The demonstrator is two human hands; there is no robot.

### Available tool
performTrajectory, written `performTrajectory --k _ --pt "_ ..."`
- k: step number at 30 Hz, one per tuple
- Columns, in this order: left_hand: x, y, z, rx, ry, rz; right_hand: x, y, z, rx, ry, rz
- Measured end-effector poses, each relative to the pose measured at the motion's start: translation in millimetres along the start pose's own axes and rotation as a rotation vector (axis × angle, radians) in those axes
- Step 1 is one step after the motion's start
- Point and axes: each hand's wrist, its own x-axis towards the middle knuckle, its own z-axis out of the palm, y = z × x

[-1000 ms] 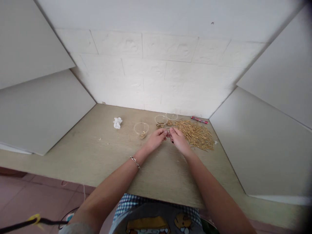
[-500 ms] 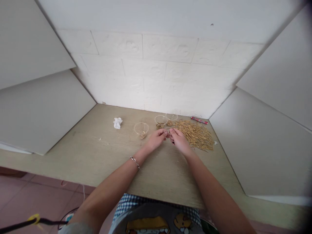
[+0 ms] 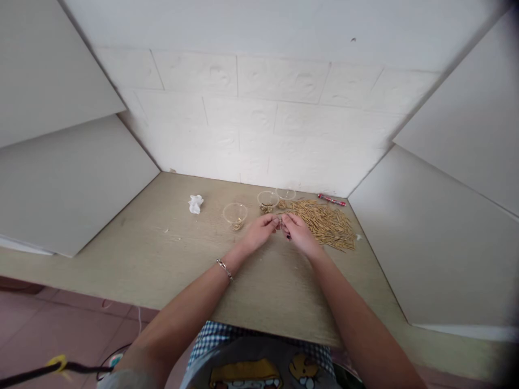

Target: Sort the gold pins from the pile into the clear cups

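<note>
No writing can be read from here: the red tube (image 3: 331, 200) at the far right carries marks too small to make out. The person's left hand (image 3: 260, 231) and right hand (image 3: 299, 233) nearly meet, fingertips pinched on a tiny piece (image 3: 280, 222) too small to identify. The pile of thin golden sticks (image 3: 327, 224) lies just right of them, well in from the counter's (image 3: 275, 292) near edge. Three clear cups (image 3: 235, 203) sit left and far of the hands; a crumpled tissue (image 3: 195, 203) lies farther left, with open counter around it.

Tissue (image 3: 195, 204) left of containers (image 3: 232, 213), sticks (image 3: 326, 224) right
</note>
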Motion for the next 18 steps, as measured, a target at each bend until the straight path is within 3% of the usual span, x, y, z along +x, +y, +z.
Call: performTrajectory --k 9,18 --pt "-2.7 3.5 -2.8 0.318 0.040 0.091 0.0 0.0 -3.8 -0.228 0.031 -0.070" --pt "-5.2 4.9 -2.6 0.408 0.067 0.110 -2.1 -5.0 0.1 -0.419 0.100 -0.080"
